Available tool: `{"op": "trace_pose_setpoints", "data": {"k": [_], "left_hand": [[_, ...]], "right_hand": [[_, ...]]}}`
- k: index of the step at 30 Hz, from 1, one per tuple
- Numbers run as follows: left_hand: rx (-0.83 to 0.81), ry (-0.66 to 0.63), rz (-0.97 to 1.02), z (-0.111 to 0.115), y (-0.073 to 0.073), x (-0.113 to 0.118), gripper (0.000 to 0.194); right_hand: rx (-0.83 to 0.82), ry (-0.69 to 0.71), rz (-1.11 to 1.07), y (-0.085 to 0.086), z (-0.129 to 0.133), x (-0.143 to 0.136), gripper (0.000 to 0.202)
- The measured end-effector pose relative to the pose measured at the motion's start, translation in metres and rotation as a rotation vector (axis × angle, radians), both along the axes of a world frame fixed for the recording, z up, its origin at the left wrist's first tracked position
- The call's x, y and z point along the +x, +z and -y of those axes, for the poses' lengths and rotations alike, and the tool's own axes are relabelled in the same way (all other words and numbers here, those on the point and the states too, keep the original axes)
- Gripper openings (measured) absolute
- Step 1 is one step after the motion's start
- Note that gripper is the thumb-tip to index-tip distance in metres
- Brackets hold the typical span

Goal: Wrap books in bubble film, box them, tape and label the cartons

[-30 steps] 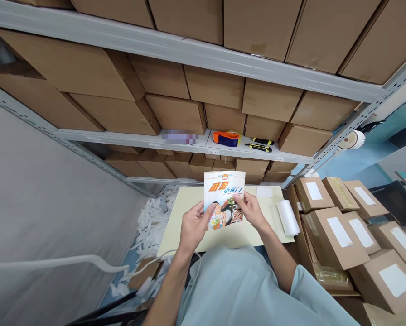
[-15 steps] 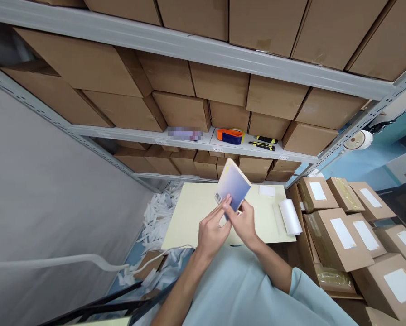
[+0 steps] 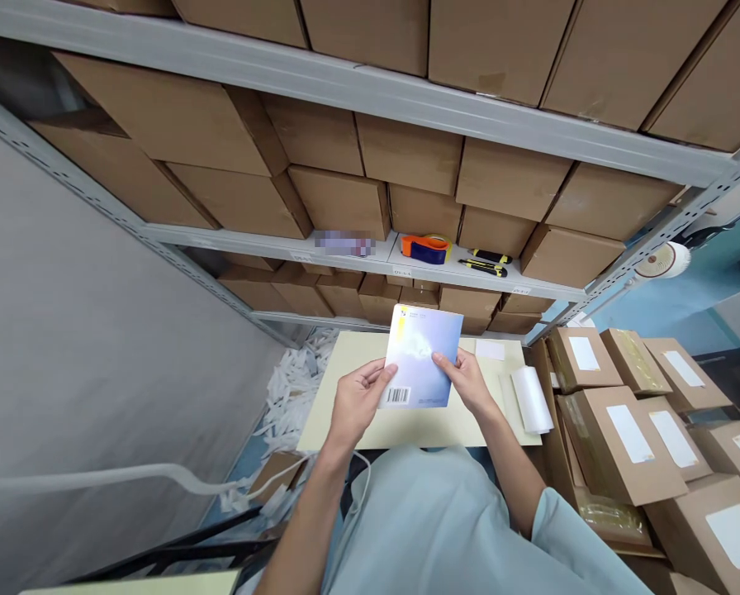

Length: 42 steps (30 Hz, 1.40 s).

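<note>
A thin blue-and-white book (image 3: 420, 364) is held up above the pale table (image 3: 339, 413), its barcode side facing me. My left hand (image 3: 361, 401) grips its lower left edge, thumb on the cover near the barcode. On the right edge, my right hand (image 3: 466, 378) pinches it with the thumb lying on the cover. The fingers behind the book are partly hidden. A white paper slip (image 3: 490, 349) lies on the table to the right, beyond the book.
A white roll (image 3: 532, 400) lies at the table's right edge. Labelled cardboard boxes (image 3: 621, 442) are stacked on the right. On the shelf ahead are an orange-and-blue tape dispenser (image 3: 425, 249) and yellow-black utility knives (image 3: 485, 268). Paper scraps (image 3: 296, 388) cover the floor at left.
The book has turned from a tilted, angled position to face me squarely. My hands have moved apart, from close together at its lower end to its left and right edges.
</note>
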State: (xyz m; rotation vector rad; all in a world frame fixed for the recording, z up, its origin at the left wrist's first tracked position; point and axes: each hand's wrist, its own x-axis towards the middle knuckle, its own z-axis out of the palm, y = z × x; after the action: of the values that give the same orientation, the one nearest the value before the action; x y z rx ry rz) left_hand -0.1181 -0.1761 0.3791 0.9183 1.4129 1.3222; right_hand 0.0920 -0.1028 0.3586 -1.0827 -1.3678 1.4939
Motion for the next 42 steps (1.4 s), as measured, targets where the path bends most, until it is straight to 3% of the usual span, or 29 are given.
{"op": "trace_pose_setpoints", "data": {"k": [4, 6, 9, 13, 15, 19, 24, 26, 30, 34, 37, 42], "left_hand": [[0.094, 0.231, -0.115, 0.000, -0.009, 0.017, 0.072], [0.156, 0.312, -0.244, 0.001, -0.013, 0.027, 0.060], [0.284, 0.263, -0.454, 0.006, -0.020, 0.047, 0.039], [0.397, 0.078, -0.554, 0.010, -0.024, 0.062, 0.036], [0.339, 0.022, -0.486, 0.005, -0.022, 0.054, 0.041], [0.185, 0.158, -0.405, -0.018, -0.016, 0.011, 0.055], [0.086, -0.040, -0.244, -0.039, -0.014, -0.026, 0.065], [0.087, -0.020, -0.252, -0.040, -0.014, -0.027, 0.065], [0.225, 0.080, -0.429, -0.036, -0.007, -0.025, 0.048], [0.457, 0.025, -0.643, -0.032, 0.007, -0.030, 0.020], [0.544, 0.024, -0.741, -0.026, 0.012, -0.033, 0.017], [0.540, 0.011, -0.716, -0.020, 0.012, -0.037, 0.018]], "right_hand": [[0.155, -0.203, 0.185, -0.003, 0.013, -0.006, 0.088], [0.167, -0.150, 0.193, -0.002, 0.027, -0.015, 0.087], [0.130, -0.021, 0.051, -0.001, 0.043, -0.030, 0.076], [0.085, -0.071, -0.079, 0.002, 0.034, -0.031, 0.064], [0.045, -0.065, -0.120, 0.005, 0.021, -0.019, 0.062], [-0.039, 0.072, -0.155, 0.012, 0.003, 0.008, 0.063], [-0.050, 0.135, -0.145, 0.013, 0.000, 0.017, 0.066], [-0.024, 0.135, -0.135, 0.012, -0.002, 0.017, 0.065], [0.100, 0.105, -0.034, 0.012, -0.011, 0.025, 0.056], [0.357, 0.116, 0.073, 0.015, -0.017, 0.037, 0.038], [0.498, 0.128, 0.128, 0.016, -0.020, 0.041, 0.029], [0.550, 0.181, 0.170, 0.019, -0.020, 0.042, 0.034]]}}
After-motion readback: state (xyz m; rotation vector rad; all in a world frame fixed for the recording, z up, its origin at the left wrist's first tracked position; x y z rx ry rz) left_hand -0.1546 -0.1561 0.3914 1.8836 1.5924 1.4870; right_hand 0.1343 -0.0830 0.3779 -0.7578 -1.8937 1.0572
